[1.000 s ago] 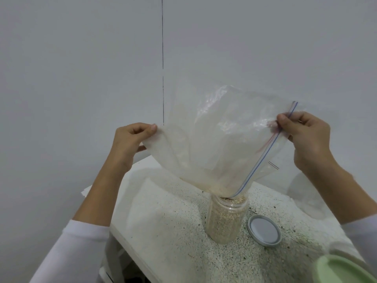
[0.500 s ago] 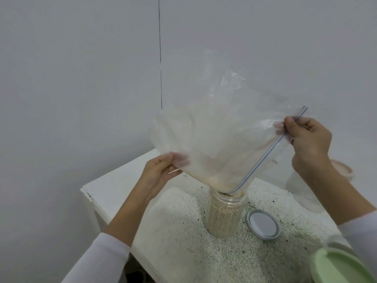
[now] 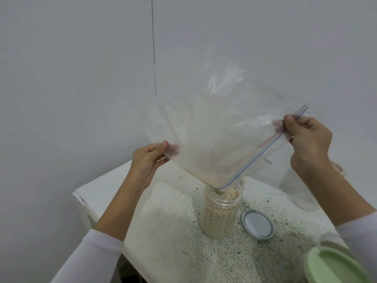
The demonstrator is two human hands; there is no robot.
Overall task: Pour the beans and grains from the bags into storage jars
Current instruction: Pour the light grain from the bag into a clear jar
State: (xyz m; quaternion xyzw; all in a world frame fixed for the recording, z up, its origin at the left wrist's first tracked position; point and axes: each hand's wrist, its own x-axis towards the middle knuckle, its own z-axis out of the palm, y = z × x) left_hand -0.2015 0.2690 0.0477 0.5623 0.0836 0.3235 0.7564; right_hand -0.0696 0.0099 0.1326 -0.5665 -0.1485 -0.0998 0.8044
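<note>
A clear zip bag (image 3: 220, 137) hangs upturned over a clear jar (image 3: 219, 215), its lower zip corner resting in the jar's mouth. The jar stands on the white speckled table (image 3: 175, 242) and is filled to the brim with pale grains. My left hand (image 3: 148, 160) pinches the bag's left edge between thumb and fingers. My right hand (image 3: 308, 139) pinches the zip strip at the bag's upper right. The bag looks nearly empty, with a few grains at the low corner.
A grey jar lid (image 3: 258, 224) lies flat just right of the jar. A pale green lid (image 3: 334, 266) on a container sits at the bottom right corner. Another clear bag or container (image 3: 302, 188) stands blurred behind my right forearm. A white wall is close behind.
My left hand dropped from the bag's upper left edge to a lower spot on the left edge, then rose slightly. The bag's closed end tipped higher. My right hand stayed put.
</note>
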